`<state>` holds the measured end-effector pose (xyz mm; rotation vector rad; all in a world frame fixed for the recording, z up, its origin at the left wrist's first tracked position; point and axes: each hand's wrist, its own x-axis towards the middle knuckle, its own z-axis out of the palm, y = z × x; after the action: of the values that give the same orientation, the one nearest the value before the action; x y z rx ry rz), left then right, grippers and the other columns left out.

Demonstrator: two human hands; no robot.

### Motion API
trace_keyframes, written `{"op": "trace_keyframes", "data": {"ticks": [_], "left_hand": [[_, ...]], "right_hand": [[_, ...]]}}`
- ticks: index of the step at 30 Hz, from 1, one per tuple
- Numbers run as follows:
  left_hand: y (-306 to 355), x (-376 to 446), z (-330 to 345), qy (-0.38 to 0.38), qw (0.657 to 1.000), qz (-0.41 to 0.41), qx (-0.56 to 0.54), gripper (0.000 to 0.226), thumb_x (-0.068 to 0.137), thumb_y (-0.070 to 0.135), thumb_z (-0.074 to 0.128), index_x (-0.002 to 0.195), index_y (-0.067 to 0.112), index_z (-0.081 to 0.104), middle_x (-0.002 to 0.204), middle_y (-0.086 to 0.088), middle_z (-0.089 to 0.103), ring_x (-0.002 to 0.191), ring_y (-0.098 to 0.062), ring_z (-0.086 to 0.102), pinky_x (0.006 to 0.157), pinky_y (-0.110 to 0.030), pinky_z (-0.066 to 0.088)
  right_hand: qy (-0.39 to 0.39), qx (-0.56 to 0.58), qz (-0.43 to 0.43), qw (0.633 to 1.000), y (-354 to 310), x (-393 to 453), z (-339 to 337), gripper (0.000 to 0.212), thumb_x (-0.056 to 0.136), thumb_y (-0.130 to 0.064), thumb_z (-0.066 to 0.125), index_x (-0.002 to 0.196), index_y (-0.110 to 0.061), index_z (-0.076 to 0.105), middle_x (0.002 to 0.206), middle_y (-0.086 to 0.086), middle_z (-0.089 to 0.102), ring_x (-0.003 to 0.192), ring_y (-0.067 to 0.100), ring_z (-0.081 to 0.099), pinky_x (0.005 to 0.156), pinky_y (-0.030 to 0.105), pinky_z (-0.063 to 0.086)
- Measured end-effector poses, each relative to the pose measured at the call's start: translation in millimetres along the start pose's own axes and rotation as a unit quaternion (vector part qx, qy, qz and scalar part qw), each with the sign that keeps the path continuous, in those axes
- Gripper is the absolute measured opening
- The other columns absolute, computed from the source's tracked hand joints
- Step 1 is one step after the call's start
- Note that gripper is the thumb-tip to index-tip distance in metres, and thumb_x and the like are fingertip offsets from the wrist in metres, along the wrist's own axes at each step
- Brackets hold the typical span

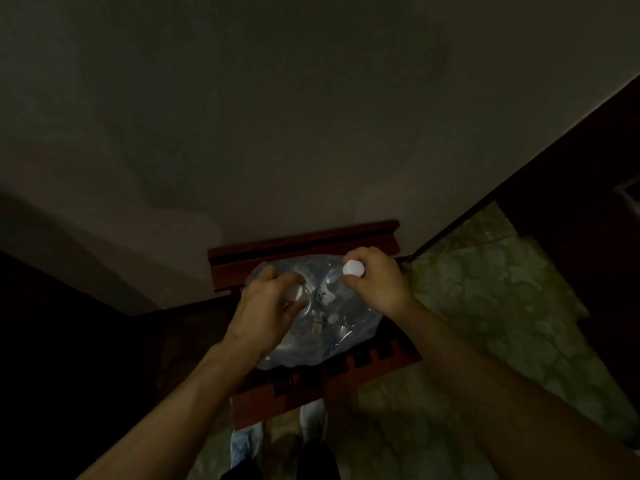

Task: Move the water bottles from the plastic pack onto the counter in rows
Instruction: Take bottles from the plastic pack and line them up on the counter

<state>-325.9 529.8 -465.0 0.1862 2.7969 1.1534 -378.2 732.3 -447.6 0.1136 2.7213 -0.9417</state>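
Both hands lifting capped bottles from the clear crinkled plastic pack (322,327)

Left hand (268,303) fingers curl round the 9 o'clock white-capped bottle (294,292); right hand (375,282) pinches the 1 o'clock one (353,267); pull straight up so the wrap doesn't snag.

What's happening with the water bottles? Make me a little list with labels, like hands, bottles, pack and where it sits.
left hand: left hand curled round a white-capped bottle in the pack
right hand: right hand grips a bottle neck under its white cap
pack: clear plastic pack, crumpled, more bottle tops dimly visible inside
where: pack sits on a reddish wooden stand by the wall
light: very dim, bottle count unclear
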Motion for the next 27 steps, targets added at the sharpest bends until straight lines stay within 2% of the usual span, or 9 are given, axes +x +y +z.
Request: {"op": "trace_keyframes", "data": {"ticks": [2, 3, 7, 10, 12, 14, 21, 25, 27], "left_hand": [[7, 2, -19, 0.023, 0.999, -0.003, -0.026, 0.033, 0.086, 0.028, 0.074, 0.117, 0.020, 0.068, 0.098, 0.002, 0.052, 0.074, -0.006, 0.052, 0.065, -0.014, 0.038], [10, 2, -30, 0.033, 0.999, -0.006, -0.038, 0.032, 0.085, 0.028, 0.075, 0.116, 0.021, 0.069, 0.097, 0.003, 0.053, 0.074, -0.005, 0.053, 0.067, -0.015, 0.041], [22, -1, -71, 0.070, 0.996, -0.002, -0.049, 0.023, 0.083, 0.026, 0.077, 0.104, 0.021, 0.071, 0.094, 0.001, 0.059, 0.085, -0.015, 0.059, 0.073, -0.027, 0.049], [30, -8, -101, 0.102, 0.994, -0.002, -0.042, 0.019, 0.082, 0.027, 0.077, 0.097, 0.018, 0.072, 0.089, 0.000, 0.062, 0.081, -0.015, 0.061, 0.070, -0.031, 0.052], [35, -15, -121, 0.127, 0.991, -0.005, -0.040, 0.021, 0.081, 0.028, 0.077, 0.098, 0.017, 0.072, 0.088, 0.002, 0.063, 0.079, -0.014, 0.062, 0.069, -0.032, 0.054], [39, -25, -140, 0.158, 0.987, -0.010, -0.040, 0.023, 0.081, 0.028, 0.078, 0.100, 0.017, 0.072, 0.089, 0.002, 0.065, 0.077, -0.009, 0.063, 0.066, -0.024, 0.053], [50, -84, -200, 0.278, 0.959, -0.037, -0.033, 0.023, 0.078, 0.023, 0.081, 0.099, 0.018, 0.074, 0.079, 0.005, 0.068, 0.061, -0.003, 0.067, 0.051, -0.007, 0.044], [59, -125, -236, 0.340, 0.939, -0.051, 0.008, 0.029, 0.077, 0.027, 0.080, 0.103, 0.018, 0.075, 0.067, 0.013, 0.055, 0.063, -0.003, 0.055, 0.060, -0.018, 0.041], [64, -144, -256, 0.361, 0.931, -0.056, 0.027, 0.033, 0.077, 0.028, 0.080, 0.108, 0.016, 0.074, 0.070, 0.009, 0.054, 0.063, -0.003, 0.052, 0.061, -0.014, 0.037]], "right_hand": [[0.018, 0.040, 0.000, 0.999, -16, -3, -11, 0.027, 0.079, -0.008, 0.073, 0.104, -0.015, 0.068, 0.110, 0.005, 0.063, 0.102, 0.021, 0.062, 0.086, 0.033, 0.052], [0.023, 0.056, -0.001, 0.998, -24, -4, -17, 0.027, 0.079, -0.007, 0.073, 0.103, -0.016, 0.067, 0.109, 0.005, 0.064, 0.102, 0.021, 0.063, 0.089, 0.036, 0.053], [0.020, 0.099, -0.019, 0.995, -62, -10, -33, 0.026, 0.079, -0.004, 0.072, 0.102, -0.014, 0.067, 0.103, 0.004, 0.067, 0.100, 0.021, 0.065, 0.089, 0.042, 0.056], [-0.003, 0.119, -0.052, 0.992, -92, -15, -39, 0.026, 0.080, -0.005, 0.072, 0.102, -0.016, 0.065, 0.098, 0.000, 0.066, 0.098, 0.020, 0.065, 0.085, 0.040, 0.058], [-0.018, 0.123, -0.084, 0.989, -113, -19, -43, 0.027, 0.080, -0.006, 0.073, 0.101, -0.020, 0.064, 0.095, -0.005, 0.065, 0.095, 0.017, 0.065, 0.080, 0.033, 0.058], [-0.017, 0.124, -0.121, 0.985, -134, -24, -44, 0.026, 0.077, -0.006, 0.074, 0.096, -0.022, 0.065, 0.093, -0.006, 0.065, 0.093, 0.016, 0.066, 0.081, 0.030, 0.056], [-0.001, 0.135, -0.215, 0.967, -200, -60, -33, 0.026, 0.069, -0.007, 0.075, 0.091, -0.020, 0.069, 0.099, 0.004, 0.069, 0.094, 0.022, 0.066, 0.083, 0.039, 0.057], [-0.005, 0.136, -0.277, 0.951, -241, -89, -27, 0.031, 0.071, -0.009, 0.075, 0.101, -0.018, 0.069, 0.096, -0.001, 0.067, 0.087, 0.016, 0.064, 0.078, 0.033, 0.055], [-0.009, 0.153, -0.300, 0.942, -264, -105, -26, 0.037, 0.071, -0.011, 0.074, 0.105, -0.019, 0.064, 0.090, -0.006, 0.062, 0.080, 0.012, 0.061, 0.074, 0.031, 0.052]]}}
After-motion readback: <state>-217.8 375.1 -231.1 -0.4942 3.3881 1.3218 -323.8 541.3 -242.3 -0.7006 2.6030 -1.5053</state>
